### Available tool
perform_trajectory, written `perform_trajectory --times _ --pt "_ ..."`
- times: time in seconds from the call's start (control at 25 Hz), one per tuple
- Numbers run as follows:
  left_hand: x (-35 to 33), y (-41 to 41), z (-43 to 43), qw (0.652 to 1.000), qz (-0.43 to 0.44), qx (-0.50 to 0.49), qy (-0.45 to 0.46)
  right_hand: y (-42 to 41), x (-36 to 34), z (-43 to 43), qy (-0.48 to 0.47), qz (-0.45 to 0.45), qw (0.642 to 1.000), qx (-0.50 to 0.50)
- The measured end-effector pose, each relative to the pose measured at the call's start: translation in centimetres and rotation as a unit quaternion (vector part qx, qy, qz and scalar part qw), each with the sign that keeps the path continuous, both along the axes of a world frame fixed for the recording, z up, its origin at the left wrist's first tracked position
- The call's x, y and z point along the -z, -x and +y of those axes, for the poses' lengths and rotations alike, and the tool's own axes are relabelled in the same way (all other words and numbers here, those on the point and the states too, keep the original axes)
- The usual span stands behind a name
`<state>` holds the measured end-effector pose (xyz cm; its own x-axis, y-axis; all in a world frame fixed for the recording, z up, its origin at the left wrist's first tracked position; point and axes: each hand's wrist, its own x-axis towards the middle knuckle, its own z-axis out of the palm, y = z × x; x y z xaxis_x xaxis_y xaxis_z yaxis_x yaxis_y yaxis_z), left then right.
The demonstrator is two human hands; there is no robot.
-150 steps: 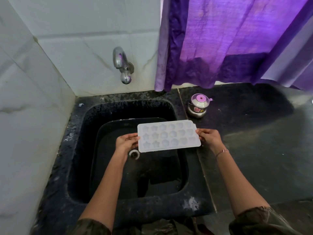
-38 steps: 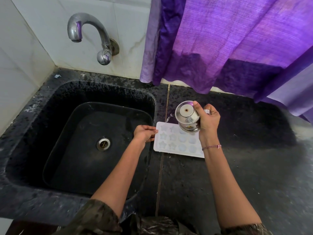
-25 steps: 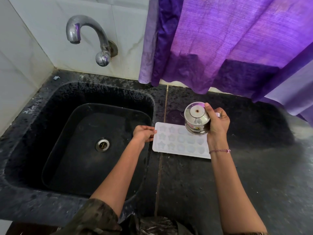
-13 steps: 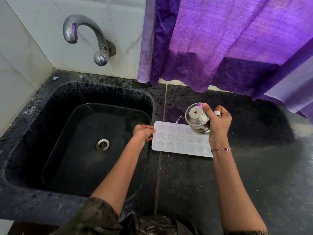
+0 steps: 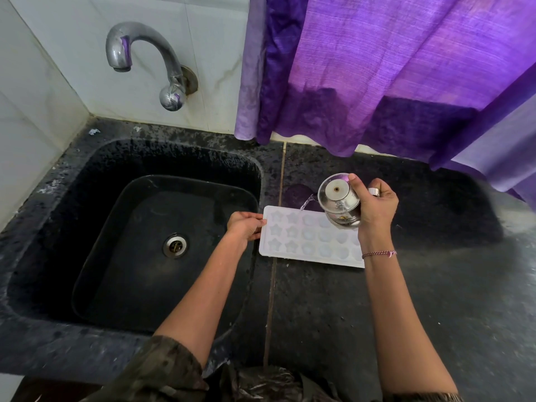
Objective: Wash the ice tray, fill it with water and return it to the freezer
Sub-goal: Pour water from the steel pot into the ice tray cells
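ice tray (image 5: 307, 242) rt end behind kettle (image 5: 338, 203)

Home kitchen, black sink (image 5: 87, 181), tap (image 5: 150, 53), curtain (image 5: 391, 68)

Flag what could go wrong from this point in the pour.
1. The water stream from the steel kettle lands near the far edge of the ice tray, so it may spill onto the counter.
2. The left hand grips only one end; a nudge could slosh any filled cells.

camouflage sleeves (image 5: 162, 369), pink beaded bracelet (image 5: 378, 253)
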<state>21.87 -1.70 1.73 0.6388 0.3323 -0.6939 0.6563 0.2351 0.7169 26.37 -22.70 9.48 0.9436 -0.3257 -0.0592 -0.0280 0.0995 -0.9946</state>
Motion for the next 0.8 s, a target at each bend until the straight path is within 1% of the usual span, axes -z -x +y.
perform_trajectory --times 0.16,0.28,0.36,0.56,0.8 --pt "-0.1 0.0 0.0 1.0 -0.002 -0.001 -0.004 0.1 -0.2 -0.5 -0.077 0.022 0.997 0.015" --pt "-0.1 0.0 0.0 1.0 -0.003 -0.002 0.001 0.2 -0.3 -1.1 -0.139 0.019 0.99 0.032" --pt "-0.2 0.1 -0.1 1.0 -0.003 -0.001 0.0 0.2 -0.3 -1.5 -0.152 0.019 0.988 0.036" --pt "-0.3 0.0 0.0 1.0 -0.004 -0.001 0.0 0.3 -0.4 -2.7 -0.136 0.013 0.99 0.043" --pt "0.1 0.0 0.0 1.0 -0.003 0.003 0.002 0.3 -0.1 -3.8 -0.025 0.018 0.999 0.031"
